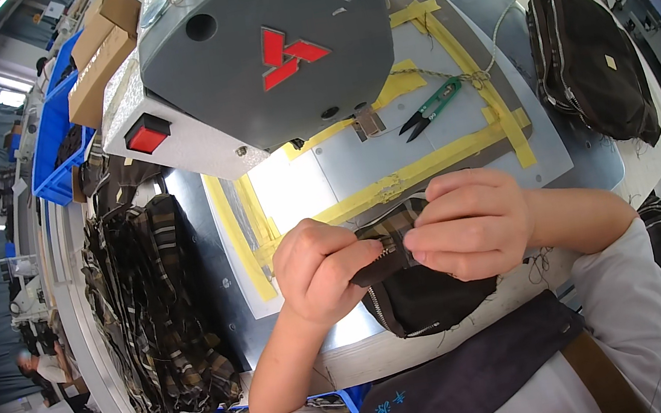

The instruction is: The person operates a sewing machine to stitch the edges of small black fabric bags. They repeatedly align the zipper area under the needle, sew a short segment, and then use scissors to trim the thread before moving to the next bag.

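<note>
A dark brown fabric pouch with a metal zipper hangs at the front edge of the sewing machine's work surface. My left hand pinches a folded dark edge of it, beside a short run of zipper teeth. Close by on the right, my right hand pinches the same pouch near a plaid piece of its fabric, fingers curled. The fingertips of both hands almost meet, and they partly hide the fabric between them. Loose threads trail from the pouch's lower right edge.
The grey sewing machine head overhangs the work surface, with a red switch at its left. Yellow tape frames the plate, where green thread snips lie. Plaid fabric pieces are piled left; finished-looking dark pouches are stacked right.
</note>
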`<action>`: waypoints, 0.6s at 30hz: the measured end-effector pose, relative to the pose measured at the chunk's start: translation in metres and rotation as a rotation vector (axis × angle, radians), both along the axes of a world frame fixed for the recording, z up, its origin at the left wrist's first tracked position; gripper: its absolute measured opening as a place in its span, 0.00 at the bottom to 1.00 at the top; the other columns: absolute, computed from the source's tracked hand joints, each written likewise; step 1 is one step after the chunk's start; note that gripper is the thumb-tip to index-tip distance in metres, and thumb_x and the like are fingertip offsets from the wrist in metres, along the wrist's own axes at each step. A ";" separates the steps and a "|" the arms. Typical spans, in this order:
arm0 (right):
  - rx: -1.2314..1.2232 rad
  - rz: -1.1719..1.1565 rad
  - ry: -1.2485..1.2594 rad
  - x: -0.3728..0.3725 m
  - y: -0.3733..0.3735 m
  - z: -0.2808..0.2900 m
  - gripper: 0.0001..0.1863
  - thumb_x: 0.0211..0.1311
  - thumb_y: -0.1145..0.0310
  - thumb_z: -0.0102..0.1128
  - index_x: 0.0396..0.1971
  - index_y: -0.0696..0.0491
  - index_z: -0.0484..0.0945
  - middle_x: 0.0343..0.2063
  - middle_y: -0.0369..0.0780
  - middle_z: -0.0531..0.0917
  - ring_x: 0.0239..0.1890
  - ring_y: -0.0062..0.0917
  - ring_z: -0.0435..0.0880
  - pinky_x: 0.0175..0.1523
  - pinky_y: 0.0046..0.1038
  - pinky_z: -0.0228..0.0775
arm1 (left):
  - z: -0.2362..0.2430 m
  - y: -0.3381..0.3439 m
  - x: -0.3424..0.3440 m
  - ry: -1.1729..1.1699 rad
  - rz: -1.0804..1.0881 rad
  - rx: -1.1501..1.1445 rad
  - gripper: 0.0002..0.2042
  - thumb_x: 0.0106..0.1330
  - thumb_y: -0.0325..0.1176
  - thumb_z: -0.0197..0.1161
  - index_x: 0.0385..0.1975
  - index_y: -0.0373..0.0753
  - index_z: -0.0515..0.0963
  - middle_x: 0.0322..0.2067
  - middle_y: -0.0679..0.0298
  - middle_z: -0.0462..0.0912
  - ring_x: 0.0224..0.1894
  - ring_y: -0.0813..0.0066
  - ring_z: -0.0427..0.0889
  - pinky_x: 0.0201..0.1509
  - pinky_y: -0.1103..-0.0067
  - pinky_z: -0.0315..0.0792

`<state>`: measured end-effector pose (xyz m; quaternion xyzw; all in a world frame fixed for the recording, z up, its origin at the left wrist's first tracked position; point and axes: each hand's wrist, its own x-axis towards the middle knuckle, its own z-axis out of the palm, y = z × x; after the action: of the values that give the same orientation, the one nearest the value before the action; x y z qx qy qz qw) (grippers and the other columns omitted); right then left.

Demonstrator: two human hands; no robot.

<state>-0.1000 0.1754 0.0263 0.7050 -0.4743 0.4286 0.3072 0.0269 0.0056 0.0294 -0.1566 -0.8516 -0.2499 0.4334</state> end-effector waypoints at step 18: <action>0.017 0.093 0.099 0.000 0.009 0.000 0.05 0.46 0.75 0.64 0.23 0.52 0.76 0.34 0.38 0.84 0.33 0.23 0.79 0.39 0.27 0.77 | -0.003 0.000 0.005 0.071 -0.025 -0.099 0.15 0.35 0.31 0.68 0.28 0.43 0.83 0.23 0.71 0.70 0.19 0.78 0.69 0.19 0.82 0.60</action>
<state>-0.0995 0.1845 0.0265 0.7492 -0.4287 0.4030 0.3041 0.0317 0.0054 0.0263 -0.1972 -0.8450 -0.2073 0.4518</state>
